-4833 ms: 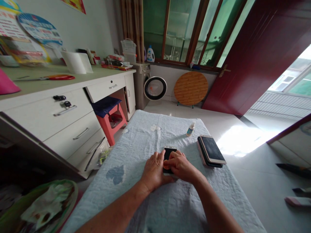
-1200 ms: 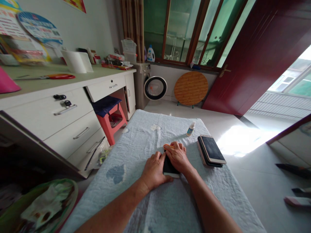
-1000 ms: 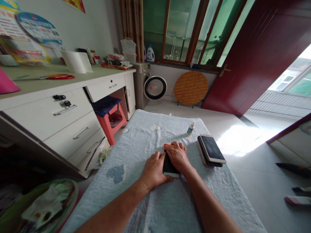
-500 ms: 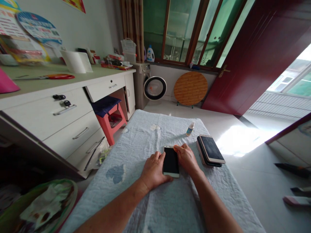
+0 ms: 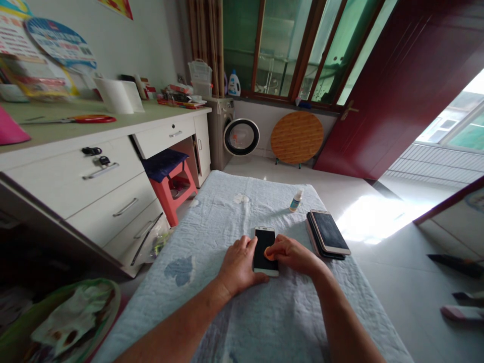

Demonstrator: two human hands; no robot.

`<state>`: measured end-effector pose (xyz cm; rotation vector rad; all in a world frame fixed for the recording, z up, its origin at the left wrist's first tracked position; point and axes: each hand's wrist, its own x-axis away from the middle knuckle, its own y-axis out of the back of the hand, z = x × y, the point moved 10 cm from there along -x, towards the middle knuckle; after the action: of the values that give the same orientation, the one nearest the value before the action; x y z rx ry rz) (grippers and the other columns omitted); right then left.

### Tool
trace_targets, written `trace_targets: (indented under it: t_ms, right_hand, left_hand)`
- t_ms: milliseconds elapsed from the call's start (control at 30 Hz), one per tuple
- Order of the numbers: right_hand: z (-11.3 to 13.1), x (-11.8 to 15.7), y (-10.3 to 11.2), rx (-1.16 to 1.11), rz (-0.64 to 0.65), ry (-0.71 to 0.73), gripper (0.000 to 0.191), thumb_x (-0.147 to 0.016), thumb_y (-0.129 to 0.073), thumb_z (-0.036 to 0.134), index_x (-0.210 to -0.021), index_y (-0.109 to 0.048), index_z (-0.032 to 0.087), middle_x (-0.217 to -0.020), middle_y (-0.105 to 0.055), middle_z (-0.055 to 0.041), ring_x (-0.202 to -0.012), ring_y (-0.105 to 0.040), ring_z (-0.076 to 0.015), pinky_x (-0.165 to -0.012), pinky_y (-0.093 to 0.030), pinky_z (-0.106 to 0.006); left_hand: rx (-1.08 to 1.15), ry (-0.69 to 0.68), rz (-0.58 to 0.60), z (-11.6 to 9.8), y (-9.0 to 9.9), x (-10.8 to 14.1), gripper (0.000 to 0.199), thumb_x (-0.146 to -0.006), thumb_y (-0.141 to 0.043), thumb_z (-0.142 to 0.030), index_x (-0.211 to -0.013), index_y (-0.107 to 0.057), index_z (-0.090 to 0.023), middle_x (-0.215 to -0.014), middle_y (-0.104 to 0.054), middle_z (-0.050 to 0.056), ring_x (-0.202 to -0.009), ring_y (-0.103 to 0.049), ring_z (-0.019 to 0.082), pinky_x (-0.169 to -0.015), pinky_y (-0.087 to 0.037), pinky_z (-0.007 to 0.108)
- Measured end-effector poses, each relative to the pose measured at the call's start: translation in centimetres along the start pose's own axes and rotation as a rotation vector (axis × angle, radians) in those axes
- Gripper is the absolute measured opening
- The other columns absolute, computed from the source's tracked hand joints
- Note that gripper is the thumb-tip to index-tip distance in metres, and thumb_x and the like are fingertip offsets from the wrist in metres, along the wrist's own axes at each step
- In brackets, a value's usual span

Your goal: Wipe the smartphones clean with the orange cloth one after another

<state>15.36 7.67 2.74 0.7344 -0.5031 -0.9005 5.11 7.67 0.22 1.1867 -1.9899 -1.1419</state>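
A white phone with a dark screen [image 5: 260, 254] lies face up on the pale blue cloth [image 5: 212, 222]. My left hand [image 5: 239, 264] grips its left side, thumb along the bottom edge. My right hand [image 5: 291, 253] pinches a small orange pad [image 5: 269, 253] and presses it on the lower middle of the screen. To the right, a stack of phones [image 5: 328, 233] rests with a gold-rimmed one on top. A small spray bottle [image 5: 295, 201] stands upright behind and to the right of the held phone.
The cloth-covered table has a white desk [image 5: 109, 191] on its left, with a red stool [image 5: 172, 186] partly under it. A basket [image 5: 113, 302] holding crumpled paper stands at the lower left. Beyond are a washing machine [image 5: 219, 133] and a round wooden board [image 5: 297, 137].
My right hand has moved the orange pad from the phone's top right corner down to the lower middle of the screen. My left hand and the phone have stayed put.
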Motion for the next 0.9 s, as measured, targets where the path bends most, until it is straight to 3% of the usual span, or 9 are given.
trace_targets:
  t_ms: [133, 367, 533, 700, 900]
  right_hand:
    - [0.4, -0.1, -0.3, -0.004, -0.008, 0.018, 0.030, -0.078, -0.049, 0.006, -0.086, -0.073, 0.023, -0.078, -0.056, -0.0005, -0.080, -0.053, -0.0138, -0.076, -0.039, -0.023]
    - [-2.7, -0.8, 1.3, 0.097, -0.355, -0.156, 0.024, -0.093, -0.045, 0.024, -0.094, -0.069, 0.022, -0.081, -0.049, -0.0015, -0.079, -0.051, -0.0143, -0.075, -0.038, -0.024]
    - [-4.6, -0.9, 1.8, 0.216, -0.459, -0.252, 0.028, -0.097, -0.037, 0.027, -0.093, -0.064, 0.020, -0.080, -0.047, -0.0010, -0.076, -0.049, -0.0139, -0.075, -0.037, -0.024]
    - [-4.8, -0.6, 2.4, 0.246, -0.434, -0.271, 0.026, -0.093, -0.041, 0.023, -0.083, -0.064, 0.019, -0.076, -0.049, -0.0008, -0.075, -0.050, -0.0135, -0.072, -0.036, -0.022]
    - [-4.3, 0.3, 2.7, 0.145, -0.333, -0.249, 0.023, -0.077, -0.049, 0.011, -0.088, -0.068, 0.017, -0.085, -0.063, -0.0041, -0.080, -0.057, -0.0140, -0.077, -0.040, -0.023]
  left_hand:
    - [-0.001, -0.007, -0.009, -0.1, 0.1, 0.0, 0.093, -0.053, -0.078, -0.058, -0.131, -0.043, -0.021, -0.119, -0.052, 0.010, -0.110, -0.054, 0.031, -0.095, -0.041, 0.037]
    - [0.001, -0.007, -0.021, -0.3, 0.3, 0.0, 0.091, -0.052, -0.079, -0.056, -0.129, -0.045, -0.020, -0.118, -0.052, 0.010, -0.108, -0.054, 0.031, -0.095, -0.042, 0.037]
    - [0.004, -0.020, -0.036, -0.2, 0.3, 0.0, 0.091, -0.052, -0.079, -0.055, -0.129, -0.046, -0.019, -0.117, -0.053, 0.010, -0.107, -0.055, 0.030, -0.094, -0.042, 0.036]
    - [-0.007, -0.019, -0.032, -0.2, 0.3, 0.0, 0.094, -0.051, -0.079, -0.056, -0.130, -0.045, -0.018, -0.115, -0.053, 0.010, -0.105, -0.055, 0.030, -0.094, -0.043, 0.036]
    - [-0.007, -0.021, -0.025, -0.1, 0.1, 0.0, 0.099, -0.053, -0.077, -0.059, -0.135, -0.041, -0.018, -0.117, -0.052, 0.011, -0.107, -0.054, 0.030, -0.095, -0.042, 0.037]
